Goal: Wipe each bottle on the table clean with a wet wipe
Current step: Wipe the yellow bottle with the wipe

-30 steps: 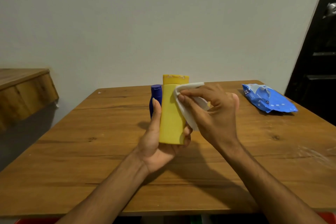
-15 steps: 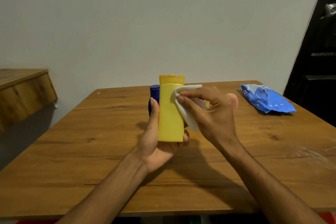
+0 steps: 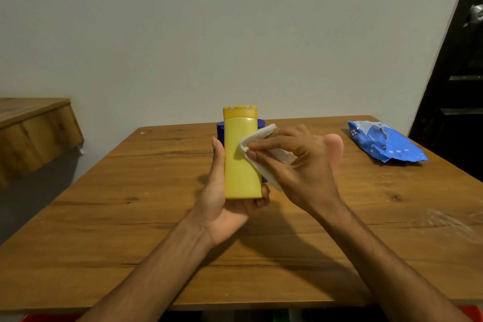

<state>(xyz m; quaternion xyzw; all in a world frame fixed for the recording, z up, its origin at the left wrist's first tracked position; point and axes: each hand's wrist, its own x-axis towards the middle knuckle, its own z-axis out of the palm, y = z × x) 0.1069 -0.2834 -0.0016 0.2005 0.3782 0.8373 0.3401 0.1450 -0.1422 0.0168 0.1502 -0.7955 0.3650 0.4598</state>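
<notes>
- Left grip holds the yellow bottle upright above the counter
- Right grip pinches the white wipe — pressed on the bottle's side
- Blue bottle stands just behind the left grip

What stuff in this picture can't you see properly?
All from the head view:
Dark blue bottle: mostly hidden behind the yellow plastic bottle; shape and label unclear.
Yellow plastic bottle's far side: turned away, with the left hand gripping it.
White wet wipe: partly tucked under fingers of the right hand.
Blue plastic wipes pack: print too small to read.
Red things below the wooden table: cut off by the bottom edge.
</notes>
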